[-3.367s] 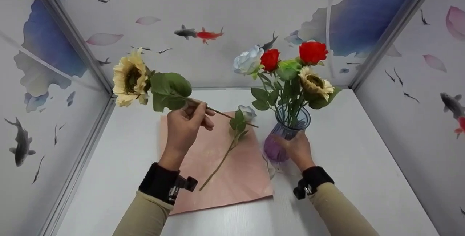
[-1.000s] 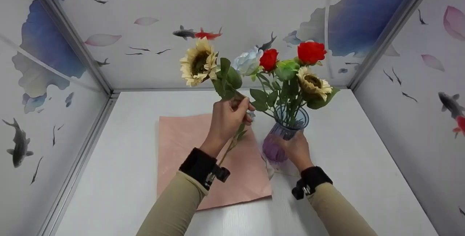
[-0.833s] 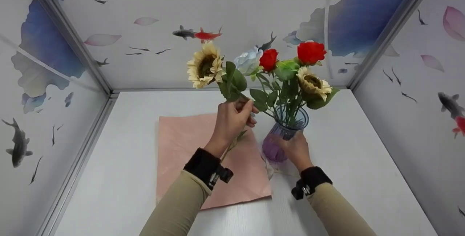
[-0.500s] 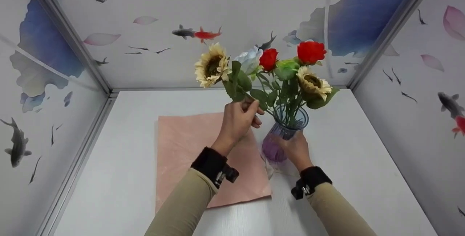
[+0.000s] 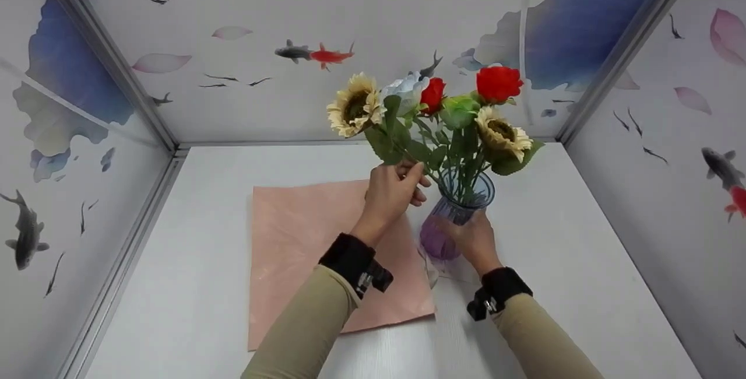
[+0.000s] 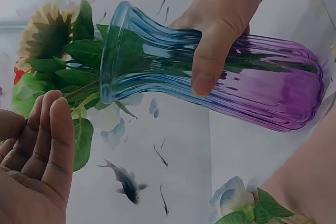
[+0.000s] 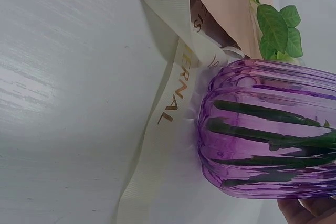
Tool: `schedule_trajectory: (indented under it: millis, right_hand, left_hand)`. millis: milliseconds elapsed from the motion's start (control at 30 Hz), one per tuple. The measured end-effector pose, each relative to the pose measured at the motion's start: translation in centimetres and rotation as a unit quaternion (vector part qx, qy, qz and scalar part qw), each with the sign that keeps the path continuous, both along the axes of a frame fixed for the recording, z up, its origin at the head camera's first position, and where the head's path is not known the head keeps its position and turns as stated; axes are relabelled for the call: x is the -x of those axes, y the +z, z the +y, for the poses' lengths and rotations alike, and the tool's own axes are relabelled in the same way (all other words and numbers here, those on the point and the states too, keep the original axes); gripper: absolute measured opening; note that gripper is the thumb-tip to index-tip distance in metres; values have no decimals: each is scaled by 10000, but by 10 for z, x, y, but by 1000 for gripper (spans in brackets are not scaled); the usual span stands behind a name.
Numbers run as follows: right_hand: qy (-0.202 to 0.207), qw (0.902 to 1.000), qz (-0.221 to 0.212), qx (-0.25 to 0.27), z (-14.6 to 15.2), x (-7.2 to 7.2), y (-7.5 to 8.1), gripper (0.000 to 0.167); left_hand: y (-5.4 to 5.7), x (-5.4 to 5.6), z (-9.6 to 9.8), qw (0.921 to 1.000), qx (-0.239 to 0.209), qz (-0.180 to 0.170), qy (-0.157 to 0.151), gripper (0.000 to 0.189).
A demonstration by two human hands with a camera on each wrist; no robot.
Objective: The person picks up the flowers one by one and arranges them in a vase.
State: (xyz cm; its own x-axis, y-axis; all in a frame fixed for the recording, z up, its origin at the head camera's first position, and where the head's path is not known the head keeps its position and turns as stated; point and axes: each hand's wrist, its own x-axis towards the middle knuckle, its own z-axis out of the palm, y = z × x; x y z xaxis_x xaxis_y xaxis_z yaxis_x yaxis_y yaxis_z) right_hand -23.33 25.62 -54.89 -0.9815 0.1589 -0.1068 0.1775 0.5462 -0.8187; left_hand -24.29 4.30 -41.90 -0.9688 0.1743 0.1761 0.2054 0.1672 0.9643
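In the head view, my left hand (image 5: 389, 193) pinches the stem of a cream sunflower (image 5: 355, 108), its bloom tilted up to the left beside the bouquet. My right hand (image 5: 479, 240) grips the body of a ribbed glass vase (image 5: 441, 240), blue at the mouth and purple at the base. The vase holds red roses (image 5: 499, 84), a pale blue rose (image 5: 403, 92), a green flower (image 5: 459, 112) and another sunflower (image 5: 502, 133). Green stems (image 7: 262, 129) show through the glass in the right wrist view. The held stem's lower end is hidden behind vase leaves.
Pink wrapping paper (image 5: 309, 239) lies left of the vase. On it rests a loose pale blue rose (image 6: 231, 200), screened by my left hand and forearm in the head view. A cream lettered ribbon (image 7: 176, 87) lies by the vase base. Printed walls (image 5: 245, 99) enclose the white table (image 5: 559, 285).
My left hand has carried the sunflower from the far left rightward to the bouquet, its bloom now overlapping the pale blue rose's edge. My right hand has kept its grip on the vase.
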Motion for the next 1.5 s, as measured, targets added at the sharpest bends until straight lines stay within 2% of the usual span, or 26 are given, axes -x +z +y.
schedule_trajectory:
  millis: [333, 700, 900, 1300, 1500]
  right_hand:
    - [-35, 9998, 141, -154, -1, -1, 1, 110]
    - [-7, 9998, 203, 64, -2, -2, -1, 115]
    - [-65, 9997, 210, 53, -1, -3, -1, 117]
    - [-82, 9995, 273, -120, -2, -2, 0, 113]
    - [-84, 9994, 336, 39, -2, -3, 0, 104]
  left_hand:
    - [-14, 4, 19, 9997, -6, -222, -95, 27]
    - [-29, 9, 35, 9983, -114, -523, -234, 20]
    - [-29, 11, 37, 9991, 19, -327, -255, 18]
    - [-25, 20, 36, 9962, 287, -819, -28, 27]
    - [-27, 19, 31, 9951, 309, -910, -212, 36]
